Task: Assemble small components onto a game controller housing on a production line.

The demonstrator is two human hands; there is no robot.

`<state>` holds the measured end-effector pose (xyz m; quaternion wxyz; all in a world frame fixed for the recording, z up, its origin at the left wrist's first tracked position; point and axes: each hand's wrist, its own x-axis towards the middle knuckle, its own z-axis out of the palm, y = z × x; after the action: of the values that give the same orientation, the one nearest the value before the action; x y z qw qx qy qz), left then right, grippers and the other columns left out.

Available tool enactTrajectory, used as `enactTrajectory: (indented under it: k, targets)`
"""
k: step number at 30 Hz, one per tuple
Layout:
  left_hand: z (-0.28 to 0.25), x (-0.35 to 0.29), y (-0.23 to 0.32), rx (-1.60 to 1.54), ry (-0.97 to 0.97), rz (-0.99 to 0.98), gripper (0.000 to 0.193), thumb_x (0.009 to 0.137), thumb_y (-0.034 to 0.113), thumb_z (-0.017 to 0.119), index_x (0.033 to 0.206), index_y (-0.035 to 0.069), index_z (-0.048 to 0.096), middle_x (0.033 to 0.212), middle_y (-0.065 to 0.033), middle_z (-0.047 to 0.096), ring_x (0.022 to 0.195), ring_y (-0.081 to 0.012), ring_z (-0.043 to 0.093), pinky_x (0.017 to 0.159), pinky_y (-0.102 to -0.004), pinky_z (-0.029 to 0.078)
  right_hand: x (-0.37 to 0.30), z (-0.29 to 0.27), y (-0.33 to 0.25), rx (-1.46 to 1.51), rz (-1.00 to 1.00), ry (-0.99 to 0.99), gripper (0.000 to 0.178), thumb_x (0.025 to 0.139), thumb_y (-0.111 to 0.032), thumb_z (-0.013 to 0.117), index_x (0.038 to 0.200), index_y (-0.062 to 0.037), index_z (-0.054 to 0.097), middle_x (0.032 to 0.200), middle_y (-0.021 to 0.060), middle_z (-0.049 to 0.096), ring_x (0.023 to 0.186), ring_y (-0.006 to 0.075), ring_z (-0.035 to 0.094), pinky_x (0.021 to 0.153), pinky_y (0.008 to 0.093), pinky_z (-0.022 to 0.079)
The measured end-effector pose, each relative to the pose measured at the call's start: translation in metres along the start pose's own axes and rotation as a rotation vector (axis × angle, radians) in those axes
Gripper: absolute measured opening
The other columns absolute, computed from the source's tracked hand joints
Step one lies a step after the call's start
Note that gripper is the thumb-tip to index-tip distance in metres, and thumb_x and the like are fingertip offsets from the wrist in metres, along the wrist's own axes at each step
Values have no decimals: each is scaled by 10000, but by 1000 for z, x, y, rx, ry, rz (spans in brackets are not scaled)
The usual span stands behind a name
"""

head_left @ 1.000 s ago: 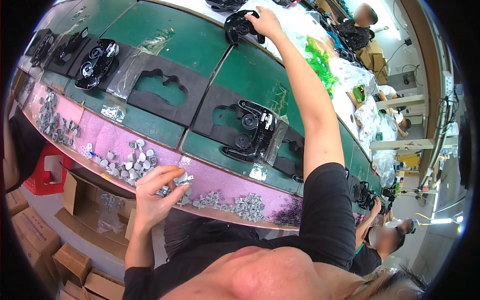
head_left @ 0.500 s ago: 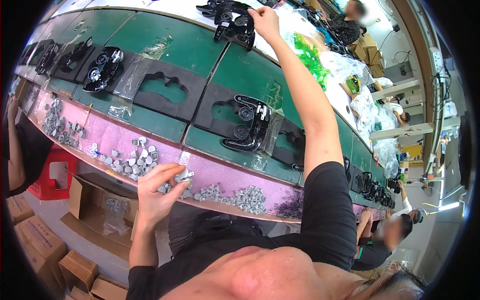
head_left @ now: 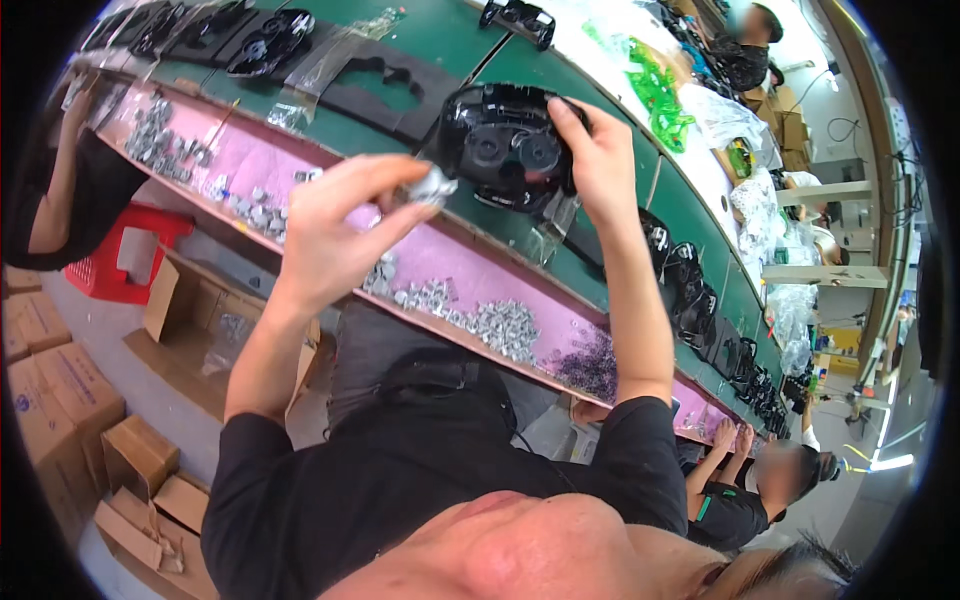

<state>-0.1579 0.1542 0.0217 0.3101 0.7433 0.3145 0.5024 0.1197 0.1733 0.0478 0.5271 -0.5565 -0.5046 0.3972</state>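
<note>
**Blk shell (head_left: 512, 150) in R hand (head_left: 605, 165), grey pc (head_left: 434, 188) in L hand (head_left: 345, 230)**

R hand is partly closed on the shell's right end, thumb on the face toward the wearer; other fingers mostly hidden behind. Gripping just that end prob. leaves the two round recesses uncovered & facing up for a clear view. Shell is held above the green table (head_left: 520, 75), twd its near edge.

L hand: thumb & fingertips nearly together, pinching the grey pc; blurred, so can't tell if it's one pc or several. It's just beside the shell's left end; can't tell if touching. A tip pinch likely suits smth this small, w/ most of the pc sticking out.

Pink tray (head_left: 500, 285) runs along the table's near edge, prob. for short reach. Loose pcs sit apart by kind, presumably to avoid mix-ups: grey caps (head_left: 255, 208) twd its left end, small grey pcs (head_left: 505, 330) mid, tiny blk pcs (head_left: 588, 370) further right.

Foam block (head_left: 395, 122) lies on the table beyond the tray; its curved cutout looks meant to seat a shell.
</note>
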Motion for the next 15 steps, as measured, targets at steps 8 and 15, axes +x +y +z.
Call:
enactTrajectory:
  k: [8,15]
  targets:
    - [46,9,17,127,-14,-101,296,836,38,847,1119,-13,782,815,-60,718,662,-85,572,626,-248,496,-97,20,11,21,-107,239,244,1054,-146,676,1244,-13,749,799,7,676,532,43,569,417,232,415]
    - [55,3,23,98,-96,-283,284,853,39,832,1127,-19,781,825,-79,749,680,-78,616,627,-254,511,-123,21,37,-219,-350,375,250,987,-41,714,1226,23,747,1052,172,782,874,166,712,816,293,554]
